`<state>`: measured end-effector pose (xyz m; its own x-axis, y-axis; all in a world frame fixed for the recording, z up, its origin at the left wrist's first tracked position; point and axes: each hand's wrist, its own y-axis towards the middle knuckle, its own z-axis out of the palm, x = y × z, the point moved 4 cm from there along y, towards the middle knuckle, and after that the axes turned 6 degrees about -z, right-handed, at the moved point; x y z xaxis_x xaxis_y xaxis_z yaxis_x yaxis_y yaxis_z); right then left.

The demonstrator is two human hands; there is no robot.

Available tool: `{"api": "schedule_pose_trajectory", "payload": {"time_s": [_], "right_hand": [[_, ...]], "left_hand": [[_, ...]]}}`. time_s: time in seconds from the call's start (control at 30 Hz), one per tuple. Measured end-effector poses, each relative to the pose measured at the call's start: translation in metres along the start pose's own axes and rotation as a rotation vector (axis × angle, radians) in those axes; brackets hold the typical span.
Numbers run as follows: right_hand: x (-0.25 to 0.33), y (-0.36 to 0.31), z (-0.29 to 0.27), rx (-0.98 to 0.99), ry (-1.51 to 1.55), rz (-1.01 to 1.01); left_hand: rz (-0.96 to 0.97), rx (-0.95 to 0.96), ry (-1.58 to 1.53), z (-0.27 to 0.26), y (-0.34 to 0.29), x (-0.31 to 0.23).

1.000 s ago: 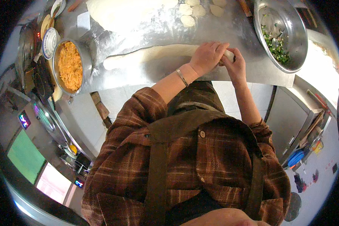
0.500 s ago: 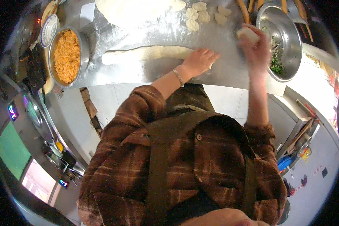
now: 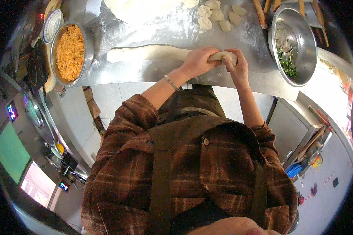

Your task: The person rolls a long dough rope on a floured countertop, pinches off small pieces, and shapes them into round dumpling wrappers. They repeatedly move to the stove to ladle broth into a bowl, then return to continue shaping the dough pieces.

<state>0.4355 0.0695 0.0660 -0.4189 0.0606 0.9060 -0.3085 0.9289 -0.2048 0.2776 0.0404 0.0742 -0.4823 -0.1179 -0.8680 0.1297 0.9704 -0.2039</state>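
Note:
A long pale roll of dough [image 3: 149, 52] lies across the floured steel table [image 3: 176, 74]. My left hand [image 3: 198, 62] grips the roll near its right end. My right hand [image 3: 236, 64] closes on the very tip of the same roll, thumb against my left hand. Several small cut dough pieces [image 3: 217, 15] lie on the flour beyond my hands.
A steel bowl of shredded orange filling [image 3: 70, 51] stands at the left. A larger steel bowl with chopped greens [image 3: 292, 43] stands at the right, with wooden rods [image 3: 261, 11] beside it. A big dough mass [image 3: 145, 8] lies at the table's far edge.
My right hand has come back from the far right by the greens bowl to the end of the dough roll. My left hand stayed on the roll.

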Motion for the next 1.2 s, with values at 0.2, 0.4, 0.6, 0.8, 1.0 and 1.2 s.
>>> {"api": "schedule_pose_trajectory", "payload": {"time_s": [0.2, 0.4, 0.6, 0.8, 1.0, 1.2], "right_hand": [[0.012, -0.011, -0.001, -0.045, -0.172, -0.067], [0.011, -0.007, 0.000, -0.002, -0.036, 0.054], [0.088, -0.021, -0.002, 0.232, 0.589, 0.334], [0.191, 0.016, -0.032, 0.080, 0.520, -0.401], [0.092, 0.045, 0.049, 0.066, -0.446, -0.558], [0.012, 0.000, 0.036, 0.214, -0.035, 0.010]], "left_hand": [[0.378, -0.143, 0.264, 0.010, -0.002, -0.017], [0.243, -0.183, 0.258, 0.027, 0.002, -0.014], [0.377, -0.312, 0.489, 0.028, 0.002, -0.003], [0.372, -0.177, 0.682, 0.043, 0.001, 0.011], [0.256, -0.155, 0.560, -0.008, -0.021, 0.046], [-0.108, 0.000, -0.056, -0.028, -0.016, 0.037]]}}
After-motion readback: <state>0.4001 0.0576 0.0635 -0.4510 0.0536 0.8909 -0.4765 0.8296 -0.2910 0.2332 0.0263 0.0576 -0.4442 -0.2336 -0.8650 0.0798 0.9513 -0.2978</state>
